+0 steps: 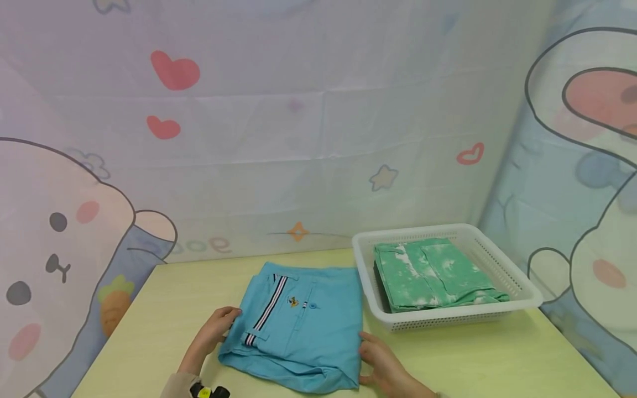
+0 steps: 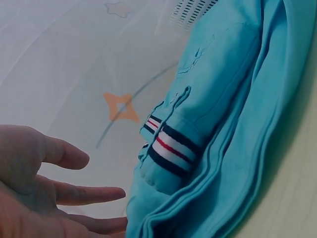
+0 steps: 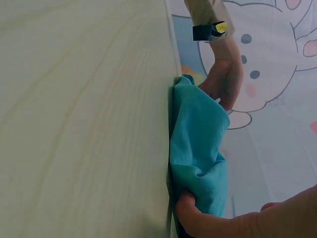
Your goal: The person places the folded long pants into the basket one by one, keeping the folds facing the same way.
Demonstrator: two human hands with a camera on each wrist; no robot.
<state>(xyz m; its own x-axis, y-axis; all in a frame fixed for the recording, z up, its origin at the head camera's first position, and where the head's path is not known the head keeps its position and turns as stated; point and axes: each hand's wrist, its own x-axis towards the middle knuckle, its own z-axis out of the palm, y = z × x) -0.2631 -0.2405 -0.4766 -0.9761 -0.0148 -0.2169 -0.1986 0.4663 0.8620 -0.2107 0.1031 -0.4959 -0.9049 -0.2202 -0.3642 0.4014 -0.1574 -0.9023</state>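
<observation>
Folded light-blue trousers (image 1: 318,326) lie on the table, with a striped waistband, a button and a small embroidered figure facing up. At their left edge, my left hand (image 1: 215,331) touches the cloth with fingertips. In the left wrist view, that hand's fingers (image 2: 91,194) are spread and nearly straight, beside the striped waistband (image 2: 171,148). My right hand (image 1: 385,365) rests against the right edge near the front corner. Its thumb (image 3: 190,213) presses the folded cloth (image 3: 198,134) in the right wrist view; some of its fingers are hidden.
Back right on the pale yellow table (image 1: 478,359) stands a white perforated basket (image 1: 512,265). Inside it lies a folded green and white garment (image 1: 438,273), with something dark beneath. A cartoon-printed curtain (image 1: 298,138) hangs behind the table and along its right side.
</observation>
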